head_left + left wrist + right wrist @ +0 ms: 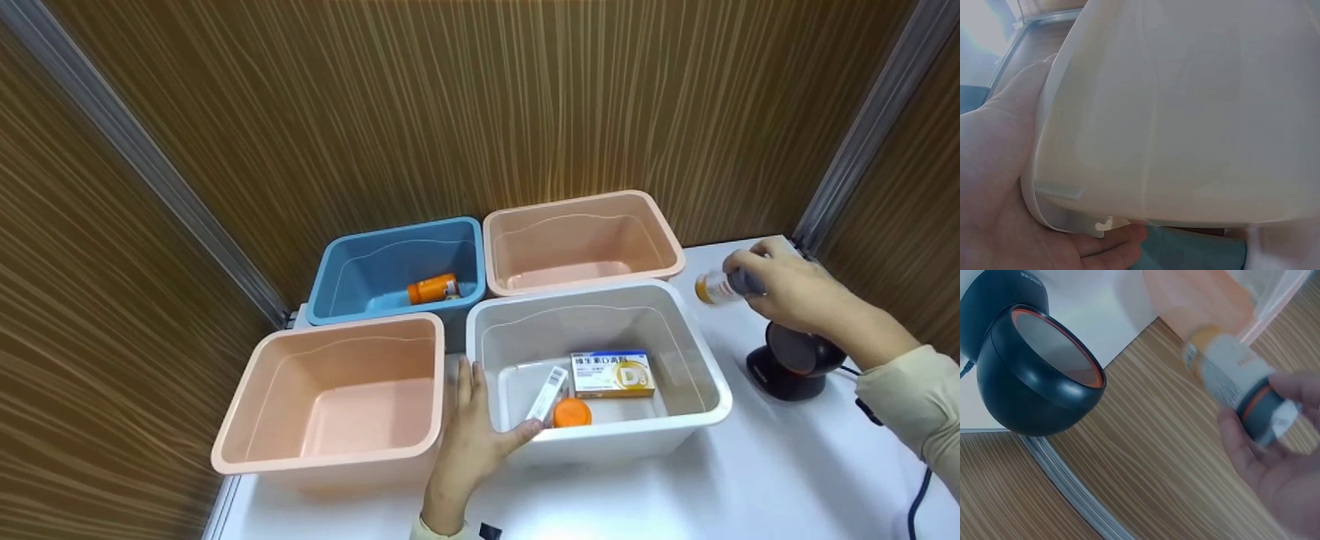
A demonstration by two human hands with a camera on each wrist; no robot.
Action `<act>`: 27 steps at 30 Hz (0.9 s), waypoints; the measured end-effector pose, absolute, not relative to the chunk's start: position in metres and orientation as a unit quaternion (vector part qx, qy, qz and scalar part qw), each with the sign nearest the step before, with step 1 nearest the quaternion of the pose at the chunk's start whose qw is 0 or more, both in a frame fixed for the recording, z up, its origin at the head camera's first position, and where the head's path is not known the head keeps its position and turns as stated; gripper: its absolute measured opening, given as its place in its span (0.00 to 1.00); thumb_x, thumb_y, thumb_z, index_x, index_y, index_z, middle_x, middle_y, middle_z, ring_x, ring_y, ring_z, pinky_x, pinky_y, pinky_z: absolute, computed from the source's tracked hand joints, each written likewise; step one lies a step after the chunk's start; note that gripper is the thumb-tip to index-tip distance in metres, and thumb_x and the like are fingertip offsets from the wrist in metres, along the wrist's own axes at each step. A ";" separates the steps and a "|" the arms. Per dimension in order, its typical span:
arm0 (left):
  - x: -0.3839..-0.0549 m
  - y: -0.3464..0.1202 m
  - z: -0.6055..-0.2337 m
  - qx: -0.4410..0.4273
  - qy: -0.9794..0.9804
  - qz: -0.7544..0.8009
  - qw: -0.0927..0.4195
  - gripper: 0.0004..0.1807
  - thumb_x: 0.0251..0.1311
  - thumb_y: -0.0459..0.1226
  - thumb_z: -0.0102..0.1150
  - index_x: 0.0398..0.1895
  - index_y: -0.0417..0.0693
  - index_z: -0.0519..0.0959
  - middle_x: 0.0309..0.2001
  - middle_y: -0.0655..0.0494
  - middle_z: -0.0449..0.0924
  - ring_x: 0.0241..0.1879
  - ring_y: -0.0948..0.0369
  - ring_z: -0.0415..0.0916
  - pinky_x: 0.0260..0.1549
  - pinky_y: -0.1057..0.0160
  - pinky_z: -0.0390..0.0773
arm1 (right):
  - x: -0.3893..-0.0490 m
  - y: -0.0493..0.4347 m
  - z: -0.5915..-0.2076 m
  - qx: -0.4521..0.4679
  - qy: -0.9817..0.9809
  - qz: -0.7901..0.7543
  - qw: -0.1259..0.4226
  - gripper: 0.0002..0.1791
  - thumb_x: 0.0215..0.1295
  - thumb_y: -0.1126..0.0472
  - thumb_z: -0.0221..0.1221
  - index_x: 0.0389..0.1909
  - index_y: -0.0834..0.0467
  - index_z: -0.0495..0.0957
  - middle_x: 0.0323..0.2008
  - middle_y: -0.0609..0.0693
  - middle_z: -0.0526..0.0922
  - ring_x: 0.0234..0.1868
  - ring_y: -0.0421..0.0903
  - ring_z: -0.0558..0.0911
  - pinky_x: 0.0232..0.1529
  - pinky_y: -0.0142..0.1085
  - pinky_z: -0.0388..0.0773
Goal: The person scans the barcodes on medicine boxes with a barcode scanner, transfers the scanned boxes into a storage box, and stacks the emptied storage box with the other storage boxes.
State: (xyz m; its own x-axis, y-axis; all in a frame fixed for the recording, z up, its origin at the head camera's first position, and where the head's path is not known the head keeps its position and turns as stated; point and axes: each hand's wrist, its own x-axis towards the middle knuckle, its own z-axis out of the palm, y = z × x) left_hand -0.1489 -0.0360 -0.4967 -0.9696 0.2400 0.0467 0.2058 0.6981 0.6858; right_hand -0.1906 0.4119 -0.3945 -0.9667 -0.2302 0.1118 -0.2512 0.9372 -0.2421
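My right hand (796,289) grips a small bottle (718,288) by its dark cap end, to the right of the bins. In the right wrist view the bottle (1229,371) is tilted and blurred, with a white label and an orange-yellow base. Just below that hand stands a black desktop scanner (802,356) with a round face. My left hand (472,446) rests against the near-left corner of the white bin (709,375), fingers straight along its side, thumb at the rim. Inside are a vitamin D box (611,375), a slim white box (547,392) and an orange-capped item (572,412).
A pink bin (439,390) stands left of the white one. Behind are a blue bin (319,289) holding an orange bottle (433,289) and another pink bin (491,240). Wood-patterned walls enclose the white table (742,465). A black cable (916,499) runs at right.
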 end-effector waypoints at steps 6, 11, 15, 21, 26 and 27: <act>-0.149 -0.036 -0.497 0.118 0.922 0.369 0.027 0.68 0.48 0.67 0.70 0.81 0.39 0.46 0.81 0.44 0.31 0.76 0.38 0.44 0.65 0.35 0.59 | -0.187 0.415 -0.399 0.146 -0.977 0.136 -0.069 0.22 0.47 0.73 0.67 0.45 0.53 0.80 0.38 0.55 0.78 0.38 0.57 0.81 0.33 0.53 0.79; -0.150 -0.037 -0.498 0.113 0.923 0.367 0.032 0.69 0.48 0.67 0.70 0.81 0.40 0.45 0.81 0.44 0.31 0.76 0.37 0.43 0.65 0.34 0.59 | -0.185 0.414 -0.402 0.128 -0.975 0.146 -0.105 0.23 0.48 0.74 0.67 0.46 0.54 0.80 0.40 0.57 0.78 0.42 0.61 0.82 0.35 0.56 0.81; -0.150 -0.037 -0.498 0.115 0.922 0.369 0.029 0.69 0.48 0.67 0.70 0.81 0.39 0.46 0.81 0.43 0.32 0.76 0.37 0.43 0.65 0.34 0.59 | -0.185 0.414 -0.401 0.121 -0.973 0.151 -0.126 0.23 0.48 0.74 0.68 0.47 0.55 0.81 0.41 0.58 0.78 0.42 0.62 0.82 0.35 0.55 0.82; -0.150 -0.037 -0.498 0.119 0.922 0.367 0.027 0.68 0.48 0.67 0.70 0.81 0.38 0.46 0.81 0.42 0.32 0.76 0.37 0.44 0.64 0.35 0.60 | -0.187 0.415 -0.399 0.108 -0.963 0.167 -0.180 0.22 0.48 0.74 0.67 0.47 0.57 0.80 0.42 0.59 0.80 0.42 0.61 0.82 0.35 0.55 0.83; -0.150 -0.036 -0.498 0.113 0.923 0.367 0.030 0.68 0.48 0.67 0.69 0.81 0.39 0.46 0.81 0.45 0.31 0.76 0.37 0.44 0.64 0.34 0.60 | -0.186 0.418 -0.402 0.127 -0.981 0.142 -0.023 0.23 0.49 0.73 0.66 0.48 0.56 0.79 0.41 0.61 0.76 0.36 0.60 0.80 0.30 0.53 0.78; -0.150 -0.036 -0.498 0.112 0.923 0.367 0.030 0.68 0.48 0.67 0.69 0.81 0.39 0.46 0.81 0.45 0.31 0.76 0.37 0.44 0.65 0.34 0.59 | -0.186 0.418 -0.403 0.118 -0.983 0.139 0.025 0.23 0.50 0.73 0.65 0.50 0.55 0.78 0.43 0.64 0.75 0.34 0.61 0.79 0.28 0.54 0.77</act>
State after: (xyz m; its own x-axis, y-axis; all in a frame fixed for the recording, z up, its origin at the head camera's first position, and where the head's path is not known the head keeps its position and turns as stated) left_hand -0.1503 -0.0357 -0.4975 -0.9731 0.2290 0.0262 0.1845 0.7053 0.6845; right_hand -0.1861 0.4177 -0.4028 -0.9710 -0.2246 0.0821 -0.2386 0.9336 -0.2674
